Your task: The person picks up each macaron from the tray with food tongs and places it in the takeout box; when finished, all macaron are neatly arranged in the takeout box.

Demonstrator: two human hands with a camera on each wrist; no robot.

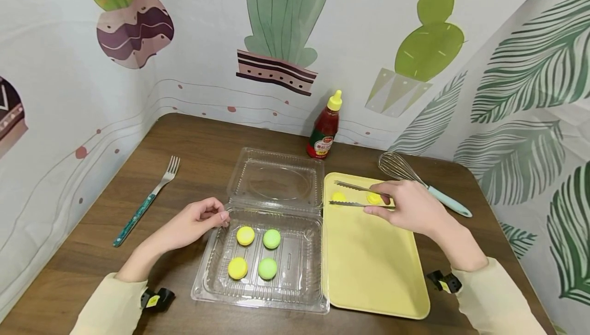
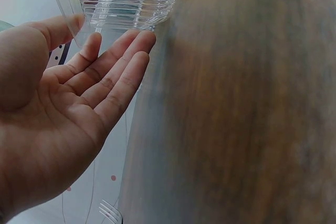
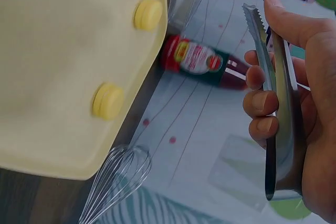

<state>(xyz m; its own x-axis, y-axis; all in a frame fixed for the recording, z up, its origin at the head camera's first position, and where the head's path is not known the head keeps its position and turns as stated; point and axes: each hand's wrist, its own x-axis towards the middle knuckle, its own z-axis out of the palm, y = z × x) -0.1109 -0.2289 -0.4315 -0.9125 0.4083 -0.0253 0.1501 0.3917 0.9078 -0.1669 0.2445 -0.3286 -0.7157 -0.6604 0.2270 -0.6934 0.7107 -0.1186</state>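
My right hand (image 1: pixel 413 207) holds metal tongs (image 3: pixel 286 124), their serrated tips spread apart with nothing between them. The tongs hang over the far end of the yellow tray (image 1: pixel 375 263), where two yellow macarons (image 3: pixel 109 101) lie. In the head view the tongs partly cover both. My left hand (image 1: pixel 195 222) is at the left rim of the clear plastic container (image 1: pixel 304 301), thumb and index finger on either side of the rim. Inside the container sit two yellow macarons (image 1: pixel 237 268) and two green macarons (image 1: pixel 267 269). Its hinged lid (image 1: pixel 276 181) lies folded back.
A ketchup bottle (image 1: pixel 322 132) stands behind the lid, near the wall cloth. The whisk (image 1: pixel 428 186) lies beyond the tray's right side, and a fork (image 1: pixel 146 202) on the left of the wooden table (image 1: pixel 198 140). The tray touches the container's right edge.
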